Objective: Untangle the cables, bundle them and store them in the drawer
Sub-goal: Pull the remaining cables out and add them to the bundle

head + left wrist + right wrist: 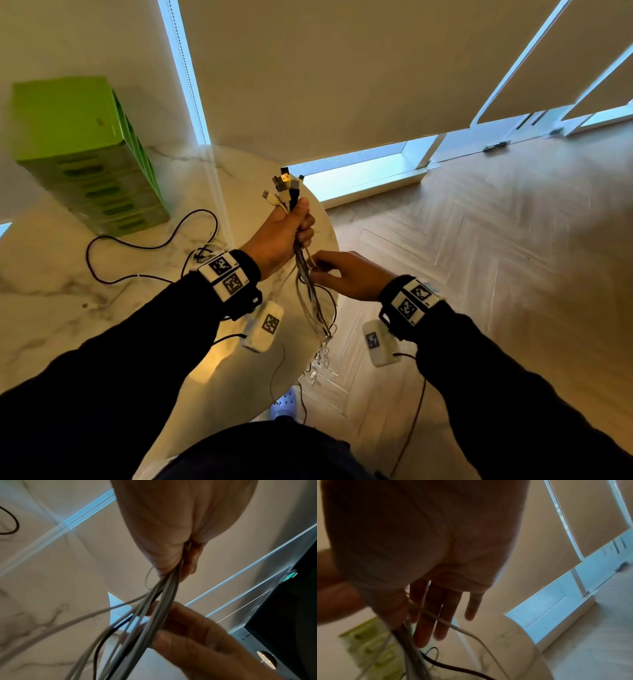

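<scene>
Round marble table (51, 308), herringbone wood floor (479, 240), drawn beige blinds (342, 68), pale clog (284, 404)

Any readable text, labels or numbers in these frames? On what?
No legible words anywhere.
On the left wristband: square code markers, with tiny characters beside them too small to read.
On the right wristband: the same.
On the green drawer unit: no text visible.
On the lit green sign: blurred.
</scene>
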Tool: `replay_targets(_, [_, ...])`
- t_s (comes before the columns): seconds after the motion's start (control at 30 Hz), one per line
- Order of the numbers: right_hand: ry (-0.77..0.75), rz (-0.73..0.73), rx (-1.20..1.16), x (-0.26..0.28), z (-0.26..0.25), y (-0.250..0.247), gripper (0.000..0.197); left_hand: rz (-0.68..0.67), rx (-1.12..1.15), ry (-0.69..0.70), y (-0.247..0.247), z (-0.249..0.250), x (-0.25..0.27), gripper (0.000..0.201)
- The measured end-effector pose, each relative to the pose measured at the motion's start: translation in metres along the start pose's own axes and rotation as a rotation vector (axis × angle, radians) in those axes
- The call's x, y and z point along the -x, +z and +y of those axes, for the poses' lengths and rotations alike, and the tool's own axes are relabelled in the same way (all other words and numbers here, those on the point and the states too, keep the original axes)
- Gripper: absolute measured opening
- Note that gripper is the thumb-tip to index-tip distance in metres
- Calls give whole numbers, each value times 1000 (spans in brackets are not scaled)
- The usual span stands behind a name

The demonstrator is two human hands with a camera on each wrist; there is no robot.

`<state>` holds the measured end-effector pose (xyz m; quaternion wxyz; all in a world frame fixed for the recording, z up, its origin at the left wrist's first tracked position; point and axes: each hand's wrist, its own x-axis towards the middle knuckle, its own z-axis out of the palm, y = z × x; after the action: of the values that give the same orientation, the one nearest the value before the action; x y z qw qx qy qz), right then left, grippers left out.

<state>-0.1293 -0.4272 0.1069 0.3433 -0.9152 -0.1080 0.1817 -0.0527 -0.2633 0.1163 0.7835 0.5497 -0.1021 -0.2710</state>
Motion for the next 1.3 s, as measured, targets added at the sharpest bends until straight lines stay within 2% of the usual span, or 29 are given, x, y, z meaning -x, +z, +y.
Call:
replay_targets(0.03, [-32, 45, -5, -1, -9, -2, 19, 36, -18, 6, -4, -1, -1, 30])
replay_targets(0.13, [-74, 181, -46, -2, -16, -8, 21, 196, -83, 28, -17, -6, -7, 32])
replay_targets(0.23, [-97, 354, -125, -2, -21, -17, 21, 339, -137, -25, -27, -12, -10, 39])
replay_targets(0.3, [-9, 478, -137, -6, -12, -24, 24, 358, -133, -56, -29, -15, -8, 41])
replay_targets(0.33, [81, 479, -90, -8, 3, -28, 25, 347, -110, -58, -30, -15, -7, 41])
replay_targets(0.37, [194, 402, 20, -8, 22, -32, 25, 324, -81, -54, -29, -14, -6, 40])
replay_targets(0.4, [327, 232, 179, -6, 41, -35, 24, 296, -53, -47, -29, -13, -4, 40])
replay_targets(0.47, [622, -235, 465, 7, 64, -33, 31, 231, 0, -41, -26, -8, 1, 40])
replay_targets(0.5, [731, -415, 538, 14, 68, -29, 49, 196, 21, -40, -24, -5, 2, 40])
replay_targets(0.53, [770, -503, 520, 20, 65, -26, 75, 161, 33, -44, -21, -3, 4, 39])
replay_targets(0.57, [717, -486, 431, 22, 59, -21, 100, 129, 40, -50, -17, 0, 5, 39])
replay_targets(0.6, [604, -399, 308, 21, 49, -17, 115, 96, 38, -60, -12, 2, 6, 38])
replay_targets(0.63, [475, -291, 174, 17, 37, -12, 120, 63, 28, -73, -7, 3, 7, 37])
replay_targets(0.7, [275, -151, -69, 1, 7, 0, 111, -1, -29, -99, 4, 6, 9, 37])
replay_targets(0.73, [229, -140, -185, -8, -7, 6, 98, -32, -73, -111, 8, 8, 11, 37])
replay_targets(0.83, [149, -219, -451, -28, -36, 19, 30, -98, -109, -121, 8, 19, 15, 36])
replay_targets(0.87, [150, -268, -482, -31, -35, 21, 22, -105, -88, -115, 4, 24, 17, 35])
replay_targets(0.9, [175, -331, -466, -31, -30, 21, 29, -96, -63, -111, -1, 27, 19, 35])
replay_targets(0.97, [234, -464, -376, -29, -12, 21, 38, -34, -13, -99, -14, 35, 22, 35])
replay_targets(1.03, [283, -511, -225, -26, 8, 17, 33, 40, 46, -69, -28, 41, 24, 35])
replay_targets(1.1, [334, -383, -56, -27, 25, 11, 33, 92, 110, -33, -41, 46, 26, 34])
replay_targets(1.2, [316, -82, 357, -32, 37, 5, 34, 195, 218, 31, -62, 49, 27, 34])
replay_targets(1.23, [290, -29, 502, -33, 36, 8, 33, 246, 250, 50, -69, 49, 26, 33])
replay_targets(1.3, [204, -40, 664, -38, 24, 23, 36, 369, 270, 101, -82, 51, 27, 31])
